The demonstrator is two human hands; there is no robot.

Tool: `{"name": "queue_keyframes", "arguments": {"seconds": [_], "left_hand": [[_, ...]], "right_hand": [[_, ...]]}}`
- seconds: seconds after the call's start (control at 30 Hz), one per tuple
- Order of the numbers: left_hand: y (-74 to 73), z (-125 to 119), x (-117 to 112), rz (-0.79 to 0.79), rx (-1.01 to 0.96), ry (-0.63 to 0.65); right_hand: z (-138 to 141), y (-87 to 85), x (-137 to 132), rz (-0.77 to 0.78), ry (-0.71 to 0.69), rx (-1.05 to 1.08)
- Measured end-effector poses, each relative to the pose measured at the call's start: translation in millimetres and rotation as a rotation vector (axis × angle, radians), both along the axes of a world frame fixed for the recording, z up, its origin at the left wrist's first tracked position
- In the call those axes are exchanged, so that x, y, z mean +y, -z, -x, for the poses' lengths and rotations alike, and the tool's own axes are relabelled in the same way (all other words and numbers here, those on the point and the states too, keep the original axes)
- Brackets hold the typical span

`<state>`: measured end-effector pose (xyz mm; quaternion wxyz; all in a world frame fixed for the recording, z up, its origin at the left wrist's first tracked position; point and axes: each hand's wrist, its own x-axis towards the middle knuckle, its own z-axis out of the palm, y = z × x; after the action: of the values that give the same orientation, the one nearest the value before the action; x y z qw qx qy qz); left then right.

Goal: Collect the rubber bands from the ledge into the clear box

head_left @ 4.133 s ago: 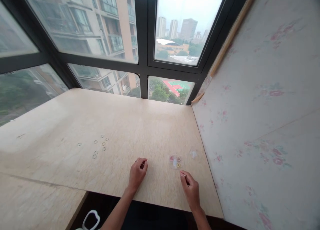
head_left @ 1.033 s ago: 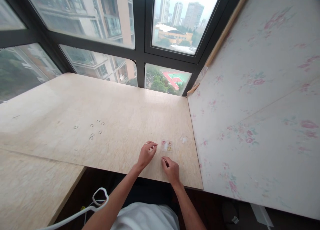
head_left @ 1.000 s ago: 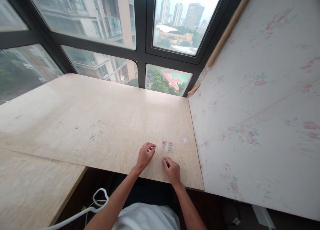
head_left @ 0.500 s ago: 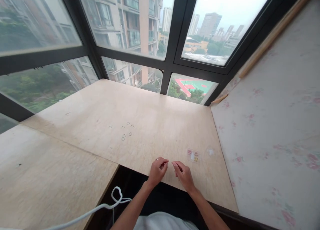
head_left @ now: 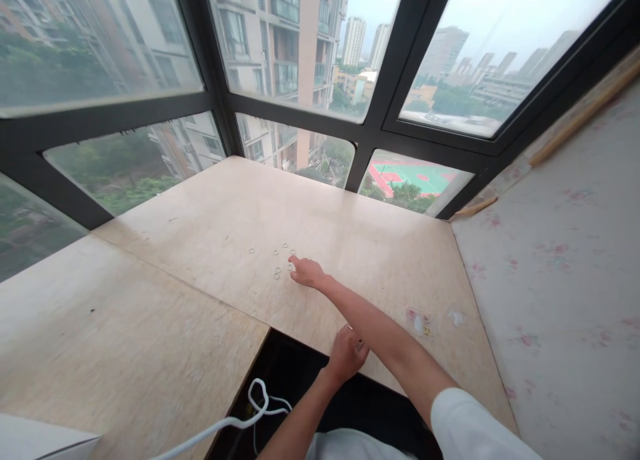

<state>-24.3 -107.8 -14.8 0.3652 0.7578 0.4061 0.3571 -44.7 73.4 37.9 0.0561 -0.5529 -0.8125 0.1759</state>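
Observation:
Several thin little rings (head_left: 276, 252) lie loosely grouped on the pale wooden surface. My right hand (head_left: 307, 272) is stretched across to them, with index finger and thumb parted around one ring (head_left: 290, 267) at the near right of the group. Whether the fingertips touch that ring is hard to make out. Close to the board's front edge, my left hand (head_left: 346, 353) is curled with its fingertips pressed together. My right forearm passes just beyond it, and anything pinched in the left fingers is too small or hidden to see.
A small clear case (head_left: 419, 323) with red and yellow bits lies to the right, beside a crumpled clear plastic piece (head_left: 456, 317). A white cable (head_left: 235, 421) loops at the dark gap in front. Windows and a papered wall (head_left: 560, 293) border the wooden board (head_left: 200, 260).
My right hand has left its place beside my left hand and reached forward and left to the rings. The left hand stays near the edge, still curled. The camera view has turned slightly left.

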Motion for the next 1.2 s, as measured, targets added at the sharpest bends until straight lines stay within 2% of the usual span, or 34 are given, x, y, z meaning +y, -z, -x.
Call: {"name": "queue_keyframes", "arguments": {"seconds": [0.1,0.2,0.37,0.53,0.7,0.9,1.0,1.1,1.17,1.2], "left_hand": [[1.7,0,-1,0.000,-0.006,-0.011],[0.5,1,-1,-0.016,-0.011,0.010],[-3.6,3,1,-0.047,-0.012,0.042],[-3.1,5,1,-0.039,-0.033,0.067],[1.6,3,2,-0.041,-0.080,0.063],[1.3,3,5,-0.046,-0.047,0.101],[-0.4,3,5,-0.047,-0.031,0.115],[-0.4,3,6,-0.046,-0.024,0.126],[0.6,2,6,-0.052,-0.019,0.126],[1.2,2,6,-0.057,-0.015,0.122]], "right_hand": [[8,8.1,11,0.027,-0.037,-0.110],[4,11.3,12,0.045,-0.083,-0.174],[-20,10.5,-1,0.083,-0.130,-0.200],[-54,7.3,-29,0.108,-0.057,-0.102],[-105,2.3,-84,0.078,0.137,0.088],[-185,-7.3,-154,-0.014,0.445,0.219],[-221,-10.6,-181,-0.146,0.642,0.348],[-244,-8.5,-201,-0.376,0.847,0.444],[-255,-3.6,-210,-0.493,0.922,0.411],[-260,-0.6,-213,-0.509,0.913,0.363]]}}
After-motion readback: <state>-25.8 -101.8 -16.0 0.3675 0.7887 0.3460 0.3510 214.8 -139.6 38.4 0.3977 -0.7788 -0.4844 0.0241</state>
